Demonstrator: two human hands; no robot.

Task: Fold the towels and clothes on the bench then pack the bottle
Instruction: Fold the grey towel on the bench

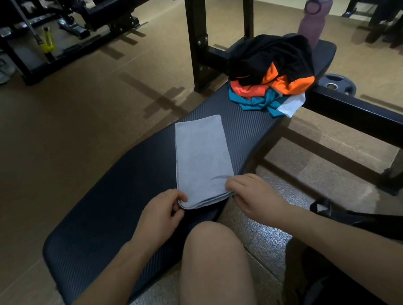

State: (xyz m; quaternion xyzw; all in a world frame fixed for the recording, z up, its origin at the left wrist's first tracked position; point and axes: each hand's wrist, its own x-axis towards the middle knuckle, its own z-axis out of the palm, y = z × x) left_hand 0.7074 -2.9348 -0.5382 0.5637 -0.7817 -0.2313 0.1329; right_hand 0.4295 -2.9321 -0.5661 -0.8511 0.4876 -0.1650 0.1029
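Far left, a yellow bottle-shaped item (pixel 47 40) stands on the floor among black gym frames. Moving in, the left hand (pixel 160 211) sits at the near-left corner of the grey folded rectangular towel (pixel 202 159), thumb and fingers pinching the stacked layers at that corner. The towel lies flat and lengthwise on the black ribbed padded bench (pixel 107 210), its near edge showing several layers. A bare knee (pixel 211 249) rises just below it. The right hand (pixel 251 194) is on the near-right corner, fingers curled over the top and gripping the edge, with a small crease in the cloth beside the fingertips. Further along the bench, well apart from the towel, sits a crumpled heap of black, orange, teal and white clothes (pixel 271 71). Behind that heap, at the bench's far end, stands the mauve soft-bodied bottle with a pale lid and loop (pixel 313 18), upright. Lower right, a black bag with a strap (pixel 349 214) rests beside the right forearm.
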